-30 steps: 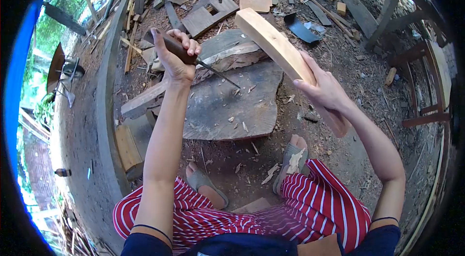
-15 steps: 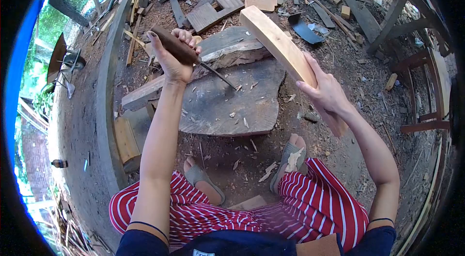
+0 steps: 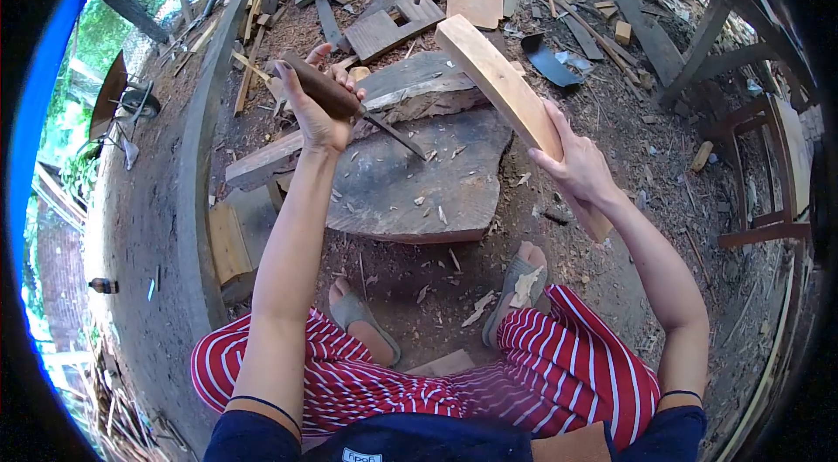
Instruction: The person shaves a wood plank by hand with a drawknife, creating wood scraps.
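My left hand [image 3: 316,109] grips the dark wooden handle of a knife [image 3: 349,105]; its thin blade slants down to the right over a big dark wooden slab [image 3: 419,182] on the ground. My right hand [image 3: 574,167] holds a long pale wooden plank [image 3: 497,82] near its lower end. The plank rises tilted up and to the left, above the slab, its top end level with the knife handle. Blade and plank are apart.
Wood chips lie on the slab and the dirt around my sandalled feet [image 3: 515,287]. Scrap boards and offcuts [image 3: 393,21] pile up beyond the slab. A wooden frame [image 3: 751,156] stands at the right. A curved concrete edge [image 3: 196,165] runs along the left, a wheelbarrow [image 3: 118,99] beyond it.
Both hands keep their grips. The view has shifted slightly; the plank and knife sit a little nearer each other, the plank held a bit lower and steeper.
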The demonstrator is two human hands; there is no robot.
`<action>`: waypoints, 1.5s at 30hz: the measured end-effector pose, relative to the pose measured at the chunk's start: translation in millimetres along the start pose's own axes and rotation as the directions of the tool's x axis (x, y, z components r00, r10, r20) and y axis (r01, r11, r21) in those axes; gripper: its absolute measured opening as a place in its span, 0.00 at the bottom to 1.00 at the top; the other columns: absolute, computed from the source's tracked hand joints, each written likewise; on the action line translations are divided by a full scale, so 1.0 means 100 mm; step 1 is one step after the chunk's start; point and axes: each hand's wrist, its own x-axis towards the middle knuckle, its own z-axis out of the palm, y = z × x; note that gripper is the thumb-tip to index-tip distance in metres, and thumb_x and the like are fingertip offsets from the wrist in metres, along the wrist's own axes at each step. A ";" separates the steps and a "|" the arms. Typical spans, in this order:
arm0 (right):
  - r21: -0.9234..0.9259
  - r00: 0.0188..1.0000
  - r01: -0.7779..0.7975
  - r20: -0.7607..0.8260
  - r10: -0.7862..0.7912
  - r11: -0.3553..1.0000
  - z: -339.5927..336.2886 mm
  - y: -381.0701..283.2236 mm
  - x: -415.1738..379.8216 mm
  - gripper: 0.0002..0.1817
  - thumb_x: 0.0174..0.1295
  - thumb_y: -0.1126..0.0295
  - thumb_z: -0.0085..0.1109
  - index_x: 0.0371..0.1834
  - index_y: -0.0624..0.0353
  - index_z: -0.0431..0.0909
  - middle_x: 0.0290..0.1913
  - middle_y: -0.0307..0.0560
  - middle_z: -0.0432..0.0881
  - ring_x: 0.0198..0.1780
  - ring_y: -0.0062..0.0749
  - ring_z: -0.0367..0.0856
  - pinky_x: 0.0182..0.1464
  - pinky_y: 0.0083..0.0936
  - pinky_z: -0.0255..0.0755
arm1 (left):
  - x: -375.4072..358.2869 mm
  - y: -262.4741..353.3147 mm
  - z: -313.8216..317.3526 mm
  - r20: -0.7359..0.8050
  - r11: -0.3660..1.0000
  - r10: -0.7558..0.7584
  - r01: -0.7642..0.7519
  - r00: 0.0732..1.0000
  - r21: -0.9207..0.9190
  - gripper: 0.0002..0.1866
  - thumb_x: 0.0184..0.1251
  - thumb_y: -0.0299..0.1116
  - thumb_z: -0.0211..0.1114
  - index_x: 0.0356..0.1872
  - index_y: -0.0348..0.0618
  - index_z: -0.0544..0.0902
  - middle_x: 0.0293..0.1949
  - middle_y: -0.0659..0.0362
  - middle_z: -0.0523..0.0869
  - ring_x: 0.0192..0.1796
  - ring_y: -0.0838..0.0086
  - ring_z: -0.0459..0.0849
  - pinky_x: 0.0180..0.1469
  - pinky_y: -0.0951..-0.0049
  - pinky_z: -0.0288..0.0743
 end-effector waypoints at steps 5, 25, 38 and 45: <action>0.014 1.000 -0.003 0.002 0.003 1.000 -0.02 -0.05 -0.02 0.48 0.62 0.40 0.54 0.81 0.41 0.43 0.47 0.68 0.84 0.46 0.63 0.85 0.53 0.52 0.77 | -0.04 0.03 -0.06 0.029 0.998 -0.043 0.042 0.999 0.039 0.36 0.62 0.65 0.61 0.55 0.43 0.73 0.29 0.62 0.73 0.33 0.75 0.74 0.37 0.65 0.74; 0.024 0.996 -0.063 -0.054 0.064 0.998 0.02 -0.11 -0.04 0.48 0.59 0.44 0.60 0.80 0.35 0.45 0.47 0.68 0.84 0.48 0.65 0.85 0.53 0.52 0.77 | -0.30 1.56 0.11 0.253 0.481 -0.046 -0.201 0.966 0.854 0.17 0.66 0.46 0.71 0.32 0.42 0.81 0.20 0.68 0.78 0.21 0.86 0.76 0.27 0.82 0.71; -0.168 0.982 0.185 0.071 -0.175 0.968 -0.43 -1.12 0.22 0.52 0.50 0.42 0.63 0.79 0.44 0.52 0.50 0.63 0.84 0.47 0.55 0.86 0.55 0.44 0.78 | -1.22 2.18 -0.18 -0.219 0.912 0.354 -0.284 0.909 0.296 0.17 0.68 0.44 0.71 0.38 0.45 0.73 0.25 0.66 0.74 0.30 0.82 0.75 0.45 0.72 0.73; -0.137 0.956 0.258 0.182 -0.231 0.956 -0.05 -1.19 0.53 0.51 0.52 0.44 0.64 0.80 0.39 0.51 0.41 0.63 0.86 0.41 0.59 0.87 0.50 0.49 0.80 | -1.69 2.18 -0.31 -0.472 0.984 0.075 -0.141 0.878 -0.106 0.12 0.75 0.43 0.63 0.36 0.48 0.74 0.26 0.67 0.72 0.30 0.80 0.75 0.49 0.71 0.72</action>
